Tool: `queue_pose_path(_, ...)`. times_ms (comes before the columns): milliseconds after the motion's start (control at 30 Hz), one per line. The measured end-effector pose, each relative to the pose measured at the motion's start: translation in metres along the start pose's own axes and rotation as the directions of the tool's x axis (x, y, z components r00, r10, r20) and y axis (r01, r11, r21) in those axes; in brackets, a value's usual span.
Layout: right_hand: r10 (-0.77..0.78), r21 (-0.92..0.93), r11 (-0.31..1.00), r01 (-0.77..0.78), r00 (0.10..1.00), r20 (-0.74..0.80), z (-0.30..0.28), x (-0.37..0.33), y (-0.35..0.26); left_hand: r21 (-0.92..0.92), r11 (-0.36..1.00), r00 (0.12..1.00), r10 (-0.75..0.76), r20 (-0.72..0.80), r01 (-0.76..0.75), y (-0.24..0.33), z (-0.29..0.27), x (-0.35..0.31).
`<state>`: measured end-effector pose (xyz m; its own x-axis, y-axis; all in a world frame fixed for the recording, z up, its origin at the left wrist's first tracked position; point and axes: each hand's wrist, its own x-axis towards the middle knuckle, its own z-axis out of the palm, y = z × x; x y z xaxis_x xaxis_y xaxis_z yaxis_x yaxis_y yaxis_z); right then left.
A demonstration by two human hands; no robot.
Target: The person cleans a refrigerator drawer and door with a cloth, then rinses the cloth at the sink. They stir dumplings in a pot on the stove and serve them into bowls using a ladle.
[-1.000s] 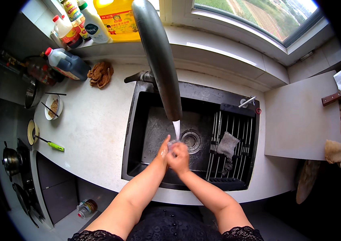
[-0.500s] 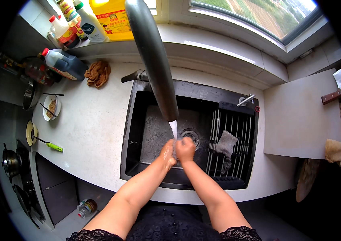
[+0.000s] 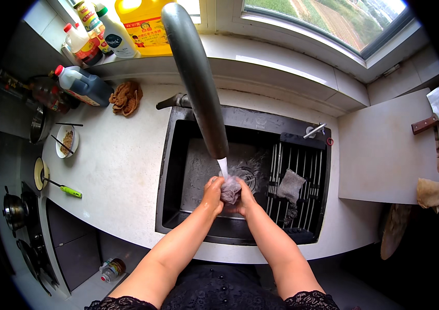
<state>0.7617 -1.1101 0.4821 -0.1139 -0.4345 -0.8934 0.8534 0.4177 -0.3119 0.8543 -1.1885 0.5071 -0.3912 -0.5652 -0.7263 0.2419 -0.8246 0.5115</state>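
Both hands are over the black sink (image 3: 240, 116), under the running tap (image 3: 197, 77). A bunched, wet, greyish-mauve cloth (image 3: 230, 190) sits between them, with the water stream (image 3: 223, 166) falling onto it. My left hand (image 3: 212, 196) closes on the cloth's left side, and my right hand (image 3: 246, 199) grips it from the right. Some fingers are hidden behind the cloth. Just beyond it, the round drain (image 3: 249, 178) shows in the sink floor.
A roll-up rack (image 3: 309, 194) spans the sink's right side, with a grey scouring cloth (image 3: 291, 185) on it. A cutting board (image 3: 390, 150) and a cleaver (image 3: 427, 124) are farther right. Left on the counter are a bowl with chopsticks (image 3: 73, 141), a brown rag (image 3: 125, 97) and a dark jug (image 3: 86, 85).
My hands have moved from being pressed close together to slightly apart. The bunched cloth, mostly hidden before, now shows between them under the stream. Water still runs.
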Motion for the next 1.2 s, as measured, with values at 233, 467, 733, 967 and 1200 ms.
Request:
queue_pose_path(233, -0.420, 0.144, 0.893, 0.427, 0.904, -0.081, -0.008, 0.014, 0.003, 0.670, 0.739, 0.977, 0.185, -0.110, -0.064, 0.000, -0.065, 0.024)
queue_pose_path(467, -0.697, -0.225, 0.661, 0.716, 0.697, 0.170, 0.026, -0.018, 0.015, 0.078, 0.858, 0.820, -0.509, 0.261, 0.508, -0.009, -0.062, 0.060)
queue_pose_path(733, -0.576, -0.082, 0.792, 0.605, 0.785, 0.230, 0.019, -0.037, -0.017, -0.233, 0.895, 0.908, -0.410, -0.090, 0.381, -0.007, -0.025, 0.040)
queue_pose_path(967, -0.871, -0.711, -0.059, 0.700, 0.312, 0.379, 0.057, -0.069, 0.026, -0.228, 0.922, 0.944, -0.278, 0.178, 0.314, -0.030, -0.070, 0.063)
queue_pose_path(1200, -0.980, -0.689, 0.051, 0.722, 0.170, 0.105, 0.044, -0.021, 0.025, -0.125, 0.923, 0.928, -0.346, 0.137, 0.363, -0.011, -0.028, 0.039)
